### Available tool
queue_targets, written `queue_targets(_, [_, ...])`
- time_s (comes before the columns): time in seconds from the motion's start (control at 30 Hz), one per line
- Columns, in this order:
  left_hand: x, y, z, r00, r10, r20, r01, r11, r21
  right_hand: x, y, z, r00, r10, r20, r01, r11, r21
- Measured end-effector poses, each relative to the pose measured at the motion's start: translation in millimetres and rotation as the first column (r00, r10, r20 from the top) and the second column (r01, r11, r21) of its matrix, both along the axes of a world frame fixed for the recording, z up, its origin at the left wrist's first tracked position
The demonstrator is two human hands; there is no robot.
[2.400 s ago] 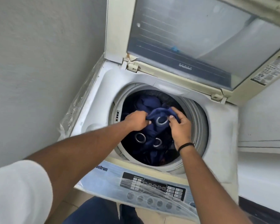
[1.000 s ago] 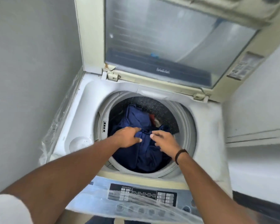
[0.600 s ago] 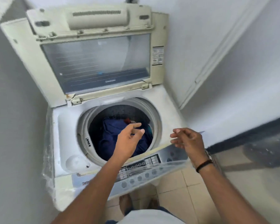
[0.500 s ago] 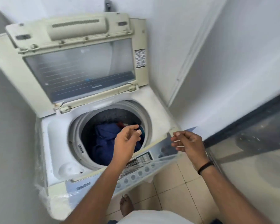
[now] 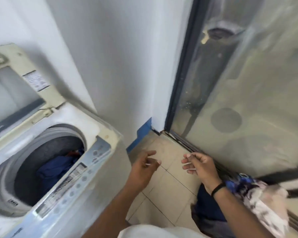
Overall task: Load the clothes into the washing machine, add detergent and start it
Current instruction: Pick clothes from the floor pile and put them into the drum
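The top-loading washing machine (image 5: pixel 100 131) stands at the left with its lid (image 5: pixel 15 78) raised. Dark blue clothes (image 5: pixel 55 167) lie in its drum. My left hand (image 5: pixel 144 166) hovers over the tiled floor just right of the machine, fingers loosely spread and empty. My right hand (image 5: pixel 200 166) hangs beside it, fingers relaxed, holding nothing. Below my right wrist a pile of clothes sits on the floor: a patterned white and blue cloth (image 5: pixel 258 201) over dark blue fabric (image 5: pixel 208 208).
The control panel (image 5: pixel 79 176) runs along the machine's front edge. A white wall (image 5: pixel 124 66) stands behind, with a blue skirting strip (image 5: pixel 141 134). A dark-framed glass door (image 5: pixel 248 83) fills the right side. Beige floor tiles (image 5: pixel 163 194) lie between.
Both hands have let go of the blue clothes and come out of the drum. My view has swung right, from the drum toward the floor and the clothes pile by the glass door.
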State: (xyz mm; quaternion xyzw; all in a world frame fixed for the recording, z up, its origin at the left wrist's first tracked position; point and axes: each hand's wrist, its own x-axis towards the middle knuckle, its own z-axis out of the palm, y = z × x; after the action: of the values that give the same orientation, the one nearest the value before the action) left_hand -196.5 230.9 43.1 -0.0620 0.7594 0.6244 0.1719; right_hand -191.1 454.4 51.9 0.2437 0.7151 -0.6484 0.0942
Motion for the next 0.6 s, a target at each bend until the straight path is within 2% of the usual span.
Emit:
queue_targets(0.1, [20, 59, -7, 0.976, -0.212, 0.044, 0.214, 0.976, -0.048, 40, 56, -13, 0.984, -0.167, 0.055, 0.169, 0.985, -0.042])
queue_targets(0.3, [41, 153, -14, 0.929, -0.345, 0.136, 0.355, 0.933, -0.058, 111, 136, -37, 0.936, -0.34, 0.093, 0.349, 0.933, -0.094])
queue_targets(0.47, [43, 217, -11, 0.821, -0.538, 0.19, 0.566, 0.813, -0.141, 157, 189, -59, 0.814, -0.565, 0.133, 0.58, 0.804, -0.132])
queue_targets(0.6, [29, 261, -12, 0.705, -0.673, 0.222, 0.709, 0.672, -0.213, 178, 217, -80, 0.671, -0.718, 0.183, 0.741, 0.649, -0.171])
